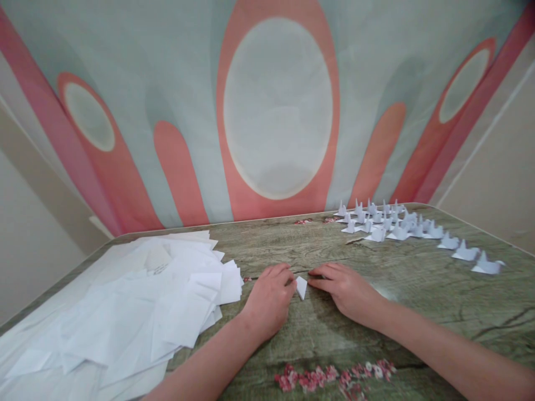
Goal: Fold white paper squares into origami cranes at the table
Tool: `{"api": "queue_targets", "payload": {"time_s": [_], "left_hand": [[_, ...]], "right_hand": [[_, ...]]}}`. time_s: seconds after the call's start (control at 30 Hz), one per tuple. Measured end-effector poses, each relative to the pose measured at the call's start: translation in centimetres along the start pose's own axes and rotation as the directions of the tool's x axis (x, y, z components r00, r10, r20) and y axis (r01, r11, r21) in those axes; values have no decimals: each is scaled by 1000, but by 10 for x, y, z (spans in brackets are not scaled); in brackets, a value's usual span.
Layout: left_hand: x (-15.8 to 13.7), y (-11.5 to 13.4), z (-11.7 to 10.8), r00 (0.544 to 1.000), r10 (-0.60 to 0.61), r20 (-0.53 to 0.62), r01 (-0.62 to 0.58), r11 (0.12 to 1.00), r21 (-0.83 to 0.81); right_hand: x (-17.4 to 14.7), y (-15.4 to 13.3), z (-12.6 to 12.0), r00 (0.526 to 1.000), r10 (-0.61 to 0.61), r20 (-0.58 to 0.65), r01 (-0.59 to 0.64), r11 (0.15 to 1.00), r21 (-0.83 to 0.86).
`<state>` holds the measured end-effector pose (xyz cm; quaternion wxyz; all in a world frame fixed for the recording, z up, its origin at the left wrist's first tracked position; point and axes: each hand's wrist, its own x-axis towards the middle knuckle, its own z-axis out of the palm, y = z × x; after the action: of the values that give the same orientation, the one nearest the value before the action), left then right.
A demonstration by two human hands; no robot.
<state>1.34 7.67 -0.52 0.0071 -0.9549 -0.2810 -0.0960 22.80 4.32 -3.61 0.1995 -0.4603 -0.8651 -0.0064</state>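
A small white folded paper, kite-shaped with its narrow end toward me, lies on the wood-patterned table between my hands. My left hand has its fingers curled, with thumb and fingertips closed at the paper's left edge. My right hand rests on the other side, its fingers stretched toward the paper's upper right edge. A slight gap seems to separate those fingertips from the paper.
White paper sheets lie in a loose heap on the left. Several folded paper birds stand in rows at the back right. Pink flowers are printed on the wooden tabletop. A patterned backdrop rises behind the table.
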Motion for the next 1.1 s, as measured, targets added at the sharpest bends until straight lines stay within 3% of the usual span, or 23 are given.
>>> {"api": "queue_targets", "payload": {"time_s": [0.4, 0.73, 0.9, 1.1], "left_hand": [[0, 8, 2, 999, 39, 8, -40, 986, 161], [0, 15, 6, 996, 84, 1, -81, 960, 267], [0, 16, 2, 999, 46, -1, -45, 980, 192], [-2, 14, -2, 993, -101, -67, 97, 993, -62]], "right_hand": [[4, -18, -3, 995, 24, -100, -8, 987, 161], [10, -27, -3, 998, 62, -18, -57, 975, 215], [10, -24, -1, 998, 67, -7, -62, 962, 266], [10, -18, 0, 999, 51, -18, -42, 938, 345]]}}
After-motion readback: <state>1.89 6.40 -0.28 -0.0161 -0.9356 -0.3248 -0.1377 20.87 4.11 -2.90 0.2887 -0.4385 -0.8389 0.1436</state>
